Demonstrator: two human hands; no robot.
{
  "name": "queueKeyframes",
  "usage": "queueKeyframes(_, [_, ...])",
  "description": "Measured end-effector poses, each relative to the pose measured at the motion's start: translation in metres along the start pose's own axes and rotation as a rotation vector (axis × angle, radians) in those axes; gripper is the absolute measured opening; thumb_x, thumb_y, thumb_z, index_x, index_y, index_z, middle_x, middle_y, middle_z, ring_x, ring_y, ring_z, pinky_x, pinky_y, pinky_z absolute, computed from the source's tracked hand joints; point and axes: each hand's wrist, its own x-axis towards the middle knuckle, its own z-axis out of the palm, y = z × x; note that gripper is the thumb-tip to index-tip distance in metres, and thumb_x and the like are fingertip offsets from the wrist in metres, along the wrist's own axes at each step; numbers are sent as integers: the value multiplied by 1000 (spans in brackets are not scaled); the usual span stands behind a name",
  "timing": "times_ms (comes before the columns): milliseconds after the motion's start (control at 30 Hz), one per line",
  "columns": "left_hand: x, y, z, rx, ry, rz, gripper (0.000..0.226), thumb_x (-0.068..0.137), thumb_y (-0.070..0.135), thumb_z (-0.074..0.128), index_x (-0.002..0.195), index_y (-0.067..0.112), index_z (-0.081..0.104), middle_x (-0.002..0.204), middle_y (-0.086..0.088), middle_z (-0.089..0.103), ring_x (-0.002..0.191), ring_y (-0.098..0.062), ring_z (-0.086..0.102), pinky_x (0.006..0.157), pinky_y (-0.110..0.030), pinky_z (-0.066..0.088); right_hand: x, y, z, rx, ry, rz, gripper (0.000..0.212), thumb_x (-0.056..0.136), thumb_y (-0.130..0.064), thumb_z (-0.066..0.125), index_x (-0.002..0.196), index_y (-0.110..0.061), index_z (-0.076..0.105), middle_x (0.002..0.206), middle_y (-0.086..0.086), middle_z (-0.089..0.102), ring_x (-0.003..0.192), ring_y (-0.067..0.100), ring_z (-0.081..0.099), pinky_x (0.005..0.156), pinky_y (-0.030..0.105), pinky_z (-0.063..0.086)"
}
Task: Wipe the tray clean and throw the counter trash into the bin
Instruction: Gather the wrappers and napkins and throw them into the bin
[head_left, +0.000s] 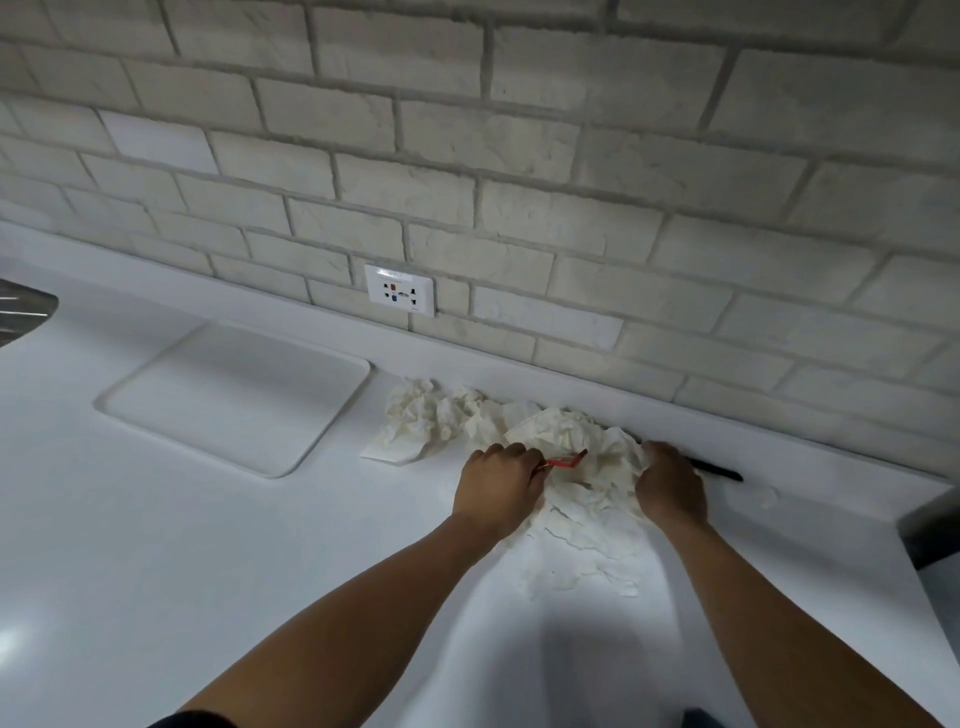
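In the head view, both hands were gathering the crumpled paper trash (566, 467) against the wall on the white worktop (208, 545), probably to carry it together to the bin: the left hand (496, 486) pinched a red strip (566, 460), and the right hand (670, 488) closed on the paper beside a black stick (719, 470). The white tray (234, 397) lay bare, apart on the left. The wall socket (399, 290) had marks too small to read.

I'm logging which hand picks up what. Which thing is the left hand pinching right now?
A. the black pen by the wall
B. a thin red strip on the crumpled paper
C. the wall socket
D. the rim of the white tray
B: the left hand pinches the thin red strip lying on the crumpled paper, well clear of the white tray.
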Motion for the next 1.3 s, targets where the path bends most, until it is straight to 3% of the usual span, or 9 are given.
queueKeyframes(233, [6,8,6,-41,-10,10,28,98,42,50,88,21,66,72,5,60,59,-20,57,49,-26,37,7,1,8,-161,-119,35,52,90,-10,52,139,-14,38,144,10,37,126,38,43,100,45,42])
queueKeyframes(433, [6,12,8,-75,-73,7,27,99,40,46,97,24,68,85,5,64,73,-19,62,56,-28,44,5,6,0,-250,-145,137,55,94,-29,52,143,-10,36,144,18,34,134,38,33,104,45,37])
queueKeyframes(567, [5,15,7,-87,-99,11,27,99,41,46,100,24,67,87,5,64,76,-19,63,57,-29,47,6,7,-6,-259,-134,214,46,91,-26,53,135,-13,46,144,17,32,128,36,37,101,44,38])
queueKeyframes(867, [2,15,8,-96,-137,-20,28,99,42,45,101,25,68,87,6,64,74,-17,62,59,-29,50,8,12,-16,-403,30,216,23,92,-22,50,114,-16,58,118,9,63,113,31,52,95,40,36])
queueKeyframes(967, [5,16,3,-107,-111,-35,28,99,43,46,99,26,68,86,7,64,74,-16,61,57,-28,49,12,3,-28,-400,169,111,19,93,-32,55,104,-19,64,102,4,68,99,29,58,88,40,39])
queueKeyframes(1100, [5,18,-13,-115,-99,-47,29,99,44,46,97,25,67,84,7,62,74,-17,60,58,-31,51,6,-8,-39,-383,270,-19,28,99,-36,45,101,-17,66,90,3,69,88,28,62,80,38,40])
queueKeyframes(1200, [1,18,-31,-138,-75,-60,30,99,45,47,97,24,68,83,7,61,72,-17,60,55,-29,49,-10,-23,-52,-278,379,-53,30,99,-39,45,111,-17,61,92,6,70,88,31,63,76,39,41])
queueKeyframes(1300, [-6,21,-51,-194,-24,-99,30,100,45,47,98,24,68,90,4,60,72,-19,60,55,-29,49,-35,-47,-68,-6,402,-67,36,102,-43,38,104,-15,60,86,7,68,81,32,63,64,35,40])
